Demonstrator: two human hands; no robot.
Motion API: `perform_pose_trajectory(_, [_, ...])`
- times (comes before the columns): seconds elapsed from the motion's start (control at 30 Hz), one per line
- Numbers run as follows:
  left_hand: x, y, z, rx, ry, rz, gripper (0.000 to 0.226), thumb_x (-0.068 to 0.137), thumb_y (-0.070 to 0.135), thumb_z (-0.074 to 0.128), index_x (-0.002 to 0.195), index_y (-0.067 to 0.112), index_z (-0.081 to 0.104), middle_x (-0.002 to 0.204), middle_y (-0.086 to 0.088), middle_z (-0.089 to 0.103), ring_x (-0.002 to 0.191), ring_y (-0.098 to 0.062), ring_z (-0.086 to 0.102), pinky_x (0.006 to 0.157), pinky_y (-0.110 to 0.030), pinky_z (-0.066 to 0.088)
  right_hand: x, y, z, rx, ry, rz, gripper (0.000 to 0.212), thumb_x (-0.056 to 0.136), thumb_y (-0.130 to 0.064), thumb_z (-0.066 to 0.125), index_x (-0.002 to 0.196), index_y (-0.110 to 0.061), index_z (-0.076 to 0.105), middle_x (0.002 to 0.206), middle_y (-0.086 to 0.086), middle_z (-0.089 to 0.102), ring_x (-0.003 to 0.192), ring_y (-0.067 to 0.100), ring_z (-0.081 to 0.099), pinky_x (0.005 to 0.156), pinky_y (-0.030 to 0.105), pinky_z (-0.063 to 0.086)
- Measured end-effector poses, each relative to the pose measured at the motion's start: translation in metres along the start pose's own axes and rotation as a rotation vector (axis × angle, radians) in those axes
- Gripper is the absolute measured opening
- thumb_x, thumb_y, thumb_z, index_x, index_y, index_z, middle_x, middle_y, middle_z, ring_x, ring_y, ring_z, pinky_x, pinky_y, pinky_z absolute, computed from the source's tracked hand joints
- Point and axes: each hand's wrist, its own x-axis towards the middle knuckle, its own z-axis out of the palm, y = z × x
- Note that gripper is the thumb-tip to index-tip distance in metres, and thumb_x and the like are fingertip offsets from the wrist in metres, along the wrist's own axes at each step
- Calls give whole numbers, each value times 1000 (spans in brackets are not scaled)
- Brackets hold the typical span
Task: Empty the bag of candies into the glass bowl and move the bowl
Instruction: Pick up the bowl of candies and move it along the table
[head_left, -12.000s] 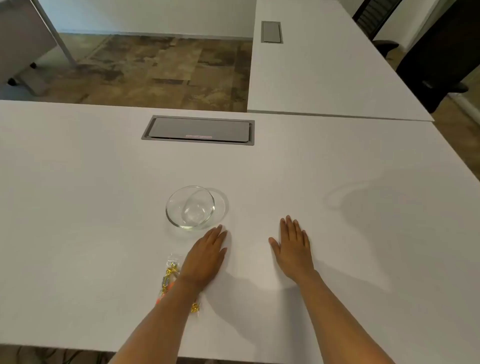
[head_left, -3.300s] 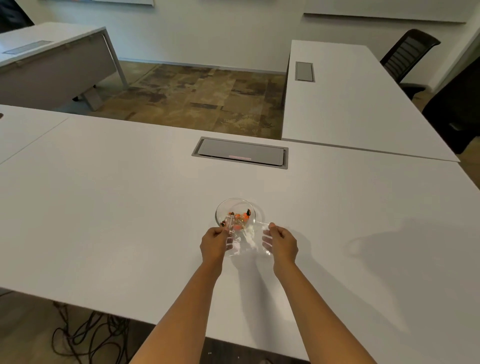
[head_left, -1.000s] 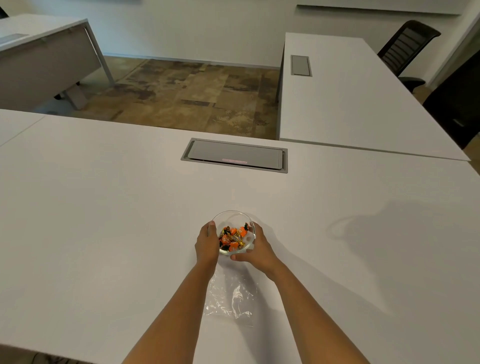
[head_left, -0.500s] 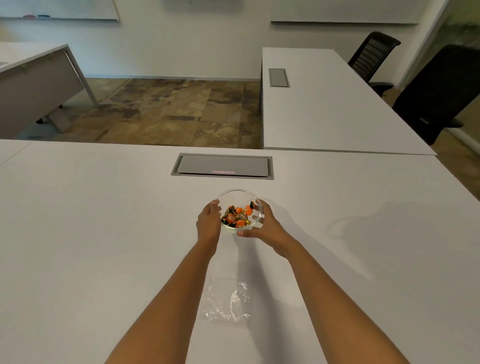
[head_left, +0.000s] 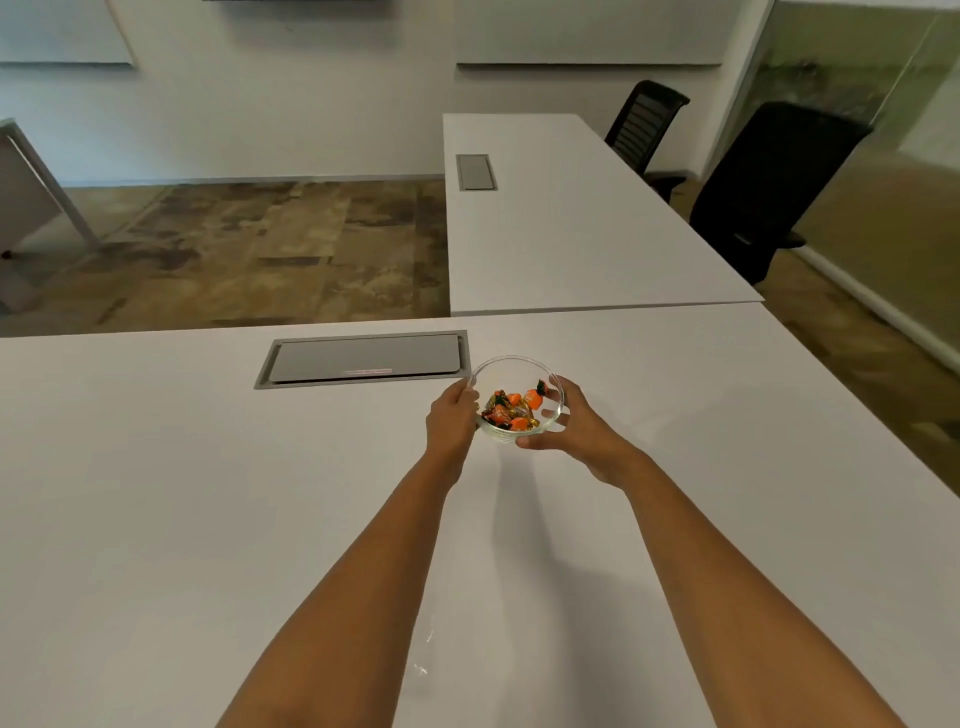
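Observation:
The small glass bowl (head_left: 511, 370) holds several orange and dark wrapped candies (head_left: 511, 408). It is just right of the grey cable hatch, near the far edge of the white table (head_left: 156, 493). My left hand (head_left: 451, 421) grips its left side and my right hand (head_left: 576, 423) cups its right side and underside. The clear plastic bag (head_left: 423, 654) lies flat and nearly invisible on the table between my forearms, close to me.
A grey recessed cable hatch (head_left: 363, 357) sits in the table left of the bowl. A second white table (head_left: 566, 223) adjoins at the back right, with two black office chairs (head_left: 769, 182) beside it. Brown patterned floor lies beyond.
Both hands have carried the bowl of candies farther from me and to the right, up beside the cable hatch. The bag stays behind on the table.

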Motion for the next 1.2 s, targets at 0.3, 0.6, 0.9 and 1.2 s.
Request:
perform_pose_trajectory(0.3, [35,-15,90,-8,-99,-60,39,98,14,39,135,10,48,139,-15,51,127,-31,50,100,-41,47,28,34,-91,3,-9,111,101,70,-2,78,146,-23,15,155,4,22,140,28,28,112,46,31])
perform_pose_trajectory(0.6, [70,-38,138,-13,-106,-145,40,97,12,40,136,9,48,143,-12,48,128,-30,48,101,-42,46,69,71,-135,15,-56,195,102,67,2,79,144,-24,18,154,2,24,138,27,30,108,41,36])
perform_pose_trajectory(0.9, [88,-61,158,-19,-94,-202,38,96,14,42,133,12,50,137,-10,54,116,-24,54,98,-40,49,89,97,-150,36,-94,280,104,67,5,78,144,-26,15,154,1,23,138,26,30,101,37,38])
perform_pose_trajectory(1.2, [93,-70,166,-23,-96,-210,36,95,14,45,130,13,53,133,-10,57,111,-22,56,89,-34,52,94,106,-160,27,-136,283,102,69,8,75,144,-26,15,151,2,27,123,17,33,96,32,38])
